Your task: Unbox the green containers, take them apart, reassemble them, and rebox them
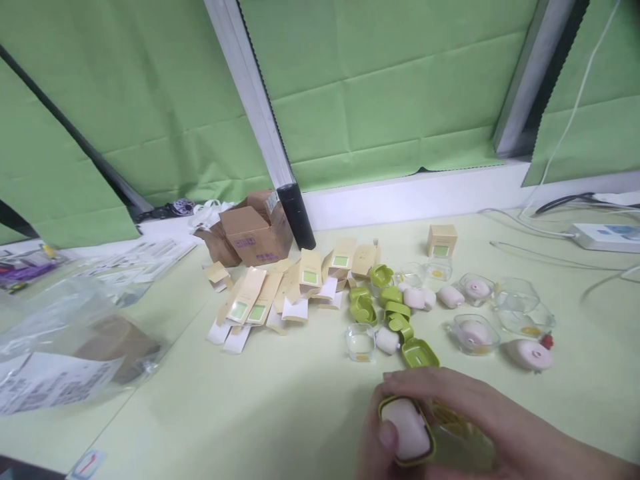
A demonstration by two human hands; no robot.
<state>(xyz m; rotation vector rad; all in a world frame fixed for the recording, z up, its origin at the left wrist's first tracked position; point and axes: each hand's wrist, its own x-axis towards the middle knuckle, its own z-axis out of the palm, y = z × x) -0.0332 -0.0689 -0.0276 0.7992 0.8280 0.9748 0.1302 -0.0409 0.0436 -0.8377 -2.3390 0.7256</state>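
At the bottom right of the head view, both my hands close round a small case with an olive-green rim (426, 433) and a pale pink rounded piece (407, 427) inside. My left hand (373, 437) grips its left side, thumb pressed on the pink face. My right hand (470, 397) reaches over from the right, its fingers bent across the top. Something clear and yellowish shows under that palm, partly hidden. Just beyond my fingers lie a green tray-like part (420, 353), a pink piece (387, 340) and a clear case (361, 342).
Several green parts (363, 307), clear covers (517, 297) and pink pieces (530, 355) spread behind my hands. Flattened kraft boxes (247, 297) pile up centre-left. One kraft box (442, 241) stands upright. An open carton (257, 233), black cylinder (296, 217), plastic bag (75, 347) and power strip (605, 237) are farther out.
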